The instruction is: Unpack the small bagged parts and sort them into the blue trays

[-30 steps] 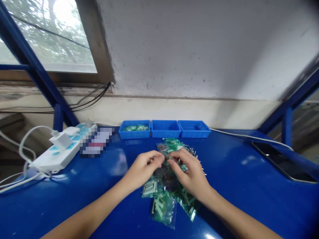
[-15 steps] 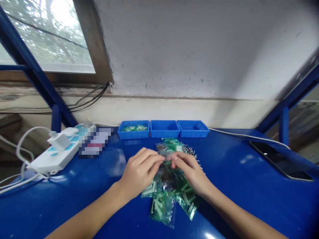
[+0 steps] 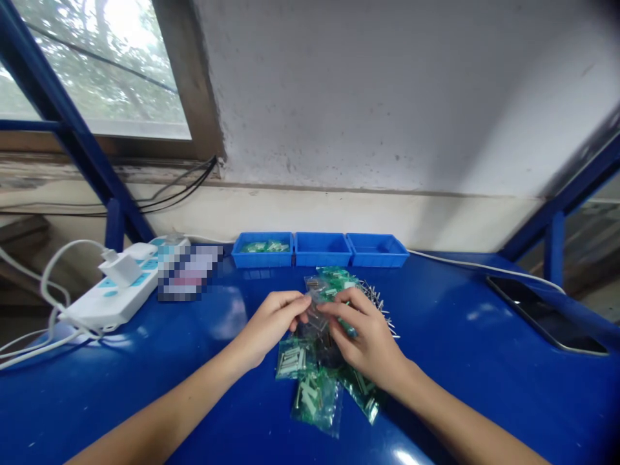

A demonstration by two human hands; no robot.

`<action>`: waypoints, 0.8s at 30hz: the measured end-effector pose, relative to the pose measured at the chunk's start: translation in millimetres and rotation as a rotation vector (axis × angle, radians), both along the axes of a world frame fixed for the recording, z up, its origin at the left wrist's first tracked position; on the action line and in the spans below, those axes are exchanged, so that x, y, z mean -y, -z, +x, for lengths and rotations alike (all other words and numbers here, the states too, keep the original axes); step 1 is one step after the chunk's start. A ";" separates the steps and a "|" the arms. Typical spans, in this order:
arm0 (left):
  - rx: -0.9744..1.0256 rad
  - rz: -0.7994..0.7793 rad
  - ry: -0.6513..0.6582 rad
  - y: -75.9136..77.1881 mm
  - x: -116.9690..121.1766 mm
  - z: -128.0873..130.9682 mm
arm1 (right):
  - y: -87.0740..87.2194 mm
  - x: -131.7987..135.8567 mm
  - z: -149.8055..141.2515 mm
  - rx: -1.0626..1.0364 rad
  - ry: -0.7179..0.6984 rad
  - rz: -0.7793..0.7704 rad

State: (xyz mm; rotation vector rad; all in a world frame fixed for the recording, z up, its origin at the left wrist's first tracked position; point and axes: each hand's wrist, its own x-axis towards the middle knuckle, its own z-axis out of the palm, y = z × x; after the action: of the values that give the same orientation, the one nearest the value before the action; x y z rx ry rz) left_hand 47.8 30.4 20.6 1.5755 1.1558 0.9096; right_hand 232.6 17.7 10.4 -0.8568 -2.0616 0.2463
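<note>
A small clear plastic bag [image 3: 316,316] is pinched at its left edge between the thumb and fingers of my left hand [image 3: 275,323]. From the other side my right hand [image 3: 371,336] reaches over, its fingers apart and a fingertip against the bag; no grip shows there. Below the hands lie several filled clear bags with green tints, among them a bag of pale strips [image 3: 292,359] and a bag of pale and metal pieces [image 3: 312,400]. Loose metal screws or pins [image 3: 382,309] are heaped behind my right hand, which partly hides the pile.
Three blue bins stand along the wall: the left bin [image 3: 261,260] holds green packets, beside the middle bin [image 3: 322,259] and right bin [image 3: 380,259]. A white power strip [image 3: 104,307] with cables and a blurred phone-like object [image 3: 191,274] are at left. A dark phone [image 3: 545,313] lies right.
My right fingers have spread from a pinch and reach across the small bag. My left hand has turned and shifted slightly, still pinching it. The view has moved a little.
</note>
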 end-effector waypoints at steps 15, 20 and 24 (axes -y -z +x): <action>-0.643 1.165 0.107 4.8 1.6 -6.9 | -14.2 -4.9 -4.6 -0.580 0.035 -1.054; -0.654 1.255 0.088 2.8 4.6 -5.5 | -12.6 -6.3 -7.2 -0.620 -0.060 -1.203; -0.634 1.283 0.092 4.0 4.3 -5.1 | -11.8 -9.2 -6.6 -0.829 -0.088 -1.218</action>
State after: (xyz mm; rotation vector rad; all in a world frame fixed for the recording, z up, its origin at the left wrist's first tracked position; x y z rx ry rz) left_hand 42.6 26.1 16.7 3.0892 0.8586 1.2161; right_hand 225.9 26.9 22.2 -1.0549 -1.0128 1.6902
